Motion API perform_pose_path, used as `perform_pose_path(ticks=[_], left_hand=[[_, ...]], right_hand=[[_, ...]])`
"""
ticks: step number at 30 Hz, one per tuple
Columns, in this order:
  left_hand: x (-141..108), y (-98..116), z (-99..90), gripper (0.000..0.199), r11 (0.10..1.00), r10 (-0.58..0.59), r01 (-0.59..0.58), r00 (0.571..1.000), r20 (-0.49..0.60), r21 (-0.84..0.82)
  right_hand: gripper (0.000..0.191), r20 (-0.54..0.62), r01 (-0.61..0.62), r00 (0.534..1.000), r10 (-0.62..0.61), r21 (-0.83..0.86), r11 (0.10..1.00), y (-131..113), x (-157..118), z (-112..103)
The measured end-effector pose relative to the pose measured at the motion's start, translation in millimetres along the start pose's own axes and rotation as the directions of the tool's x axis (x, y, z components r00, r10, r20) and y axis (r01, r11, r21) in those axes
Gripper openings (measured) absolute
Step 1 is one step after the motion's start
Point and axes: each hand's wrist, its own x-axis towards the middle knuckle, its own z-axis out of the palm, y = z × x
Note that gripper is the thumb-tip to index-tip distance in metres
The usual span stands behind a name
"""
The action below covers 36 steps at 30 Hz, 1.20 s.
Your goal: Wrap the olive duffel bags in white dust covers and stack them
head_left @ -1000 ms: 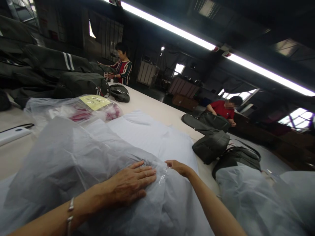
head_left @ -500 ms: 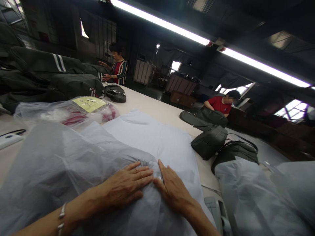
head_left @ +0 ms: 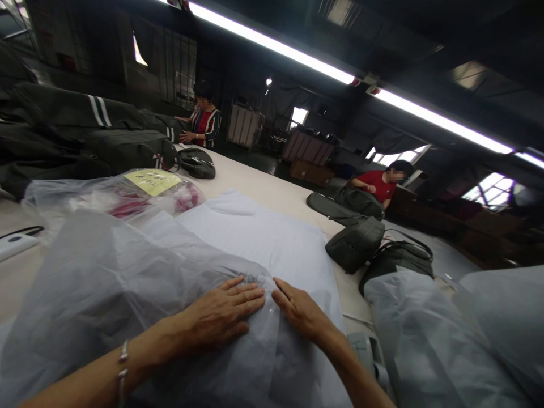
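Observation:
A frosted, see-through plastic bag (head_left: 140, 272) lies in front of me, bulging, with something dark showing faintly through it. My left hand (head_left: 221, 311) rests flat on top of it, fingers stretched out, with a silver bracelet on the wrist. Against the bag's right edge, my right hand (head_left: 304, 311) is turned on its side. Its thumb and forefinger point at the left hand's fingertips, and its other fingers are mostly hidden. Under the bag spreads a white sheet (head_left: 289, 243).
Dark green bags (head_left: 127, 147) pile up at left, behind a clear bag with a yellow label (head_left: 153, 181). More dark bags (head_left: 357, 243) and plastic-wrapped bundles (head_left: 416, 328) lie right, near a grey tape dispenser-like object (head_left: 369, 354). Two people work across the table (head_left: 255, 175).
My right hand has turned onto its side, its thumb moving up beside the forefinger. My left hand stays on the plastic bag. The view has shifted slightly.

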Motion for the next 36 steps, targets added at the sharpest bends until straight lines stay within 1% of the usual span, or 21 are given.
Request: perform_pose_path(ticks=[1, 2, 4, 5, 6, 7, 9, 11, 13, 16, 18, 19, 20, 22, 24, 25, 26, 28, 30, 33, 36], left_hand=[[0, 0, 0.3, 0.061, 1.000, -0.001, 0.001, 1.000, 0.003, 0.001], [0, -1, 0.5, 0.061, 1.000, -0.006, 0.006, 1.000, 0.008, 0.004], [1, -1, 0.7, 0.060, 1.000, -0.014, 0.014, 1.000, 0.019, 0.011], [1, -1, 0.7, 0.059, 1.000, -0.016, 0.016, 1.000, 0.018, 0.009], [1, -1, 0.5, 0.058, 1.000, -0.017, 0.017, 1.000, 0.009, 0.002], [1, 1, 0.0, 0.057, 1.000, -0.018, 0.018, 1.000, -0.004, -0.010], [1, 5, -2.5, 0.052, 0.999, -0.019, 0.017, 0.999, -0.032, -0.047], [2, 9, -6.7, 0.047, 0.997, -0.021, 0.017, 0.999, -0.046, -0.078], [6, 12, -11.4, 0.047, 0.997, -0.024, 0.021, 0.999, -0.046, -0.077], [9, 10, -18.6, 0.045, 1.000, 0.003, -0.004, 0.999, -0.032, -0.017], [5, 6, -25.4, 0.038, 0.998, 0.025, -0.023, 0.999, -0.035, 0.058], [-2, 2, -30.3, 0.035, 0.994, 0.018, -0.013, 0.999, -0.046, 0.104], [-11, -4, -36.6, 0.034, 0.988, -0.006, 0.016, 0.998, -0.065, 0.153], [-37, -19, -53.3, 0.039, 0.961, -0.108, 0.135, 0.987, -0.123, 0.240], [-68, -38, -74.3, 0.051, 0.916, -0.245, 0.286, 0.954, -0.170, 0.282], [-84, -48, -85.3, 0.054, 0.890, -0.320, 0.360, 0.930, -0.180, 0.280], [-98, -58, -95.9, 0.052, 0.869, -0.391, 0.425, 0.904, -0.173, 0.254], [-120, -76, -113.2, 0.041, 0.844, -0.498, 0.513, 0.858, -0.129, 0.154], [-132, -89, -122.9, 0.027, 0.837, -0.541, 0.546, 0.836, -0.090, 0.042], [-136, -105, -122.8, 0.023, 0.842, -0.540, 0.536, 0.834, -0.114, -0.068], [-132, -115, -109.7, 0.020, 0.855, -0.515, 0.489, 0.843, -0.159, -0.173]], right_hand=[[0.068, -0.017, -0.010, 1.000, 0.010, -0.001, 1.000, 3, 0, 0], [0.069, -0.077, -0.032, 0.997, 0.032, -0.008, 0.999, 7, 0, -1], [0.069, -0.255, -0.089, 0.964, 0.078, -0.034, 0.995, 11, -5, -4], [0.068, -0.340, -0.096, 0.938, 0.070, -0.060, 0.994, 10, -9, -4], [0.066, -0.398, -0.077, 0.917, 0.031, -0.102, 0.992, 7, -13, -1], [0.064, -0.419, -0.029, 0.907, -0.039, -0.156, 0.987, 3, -17, 4], [0.060, -0.378, 0.122, 0.896, -0.233, -0.293, 0.948, -6, -22, 22], [0.065, -0.281, 0.261, 0.872, -0.400, -0.424, 0.867, -11, -18, 45], [0.071, -0.217, 0.314, 0.856, -0.469, -0.503, 0.805, -9, -8, 66], [0.072, -0.204, 0.277, 0.868, -0.453, -0.558, 0.782, 3, 11, 82], [0.069, -0.188, 0.255, 0.880, -0.436, -0.587, 0.768, 11, 17, 83], [0.067, -0.179, 0.250, 0.883, -0.434, -0.603, 0.757, 14, 18, 82], [0.065, -0.171, 0.248, 0.884, -0.435, -0.619, 0.745, 16, 17, 81], [0.064, -0.162, 0.242, 0.884, -0.438, -0.642, 0.727, 17, 15, 80], [0.064, -0.162, 0.233, 0.888, -0.430, -0.649, 0.724, 17, 13, 80], [0.065, -0.160, 0.228, 0.892, -0.422, -0.648, 0.727, 17, 13, 80], [0.065, -0.158, 0.224, 0.897, -0.413, -0.645, 0.731, 16, 12, 80], [0.066, -0.153, 0.217, 0.905, -0.397, -0.635, 0.741, 15, 11, 80], [0.065, -0.156, 0.210, 0.911, -0.382, -0.623, 0.753, 14, 11, 80], [0.065, -0.162, 0.199, 0.917, -0.365, -0.606, 0.770, 11, 9, 78], [0.064, -0.168, 0.194, 0.920, -0.355, -0.591, 0.783, 9, 7, 75]])
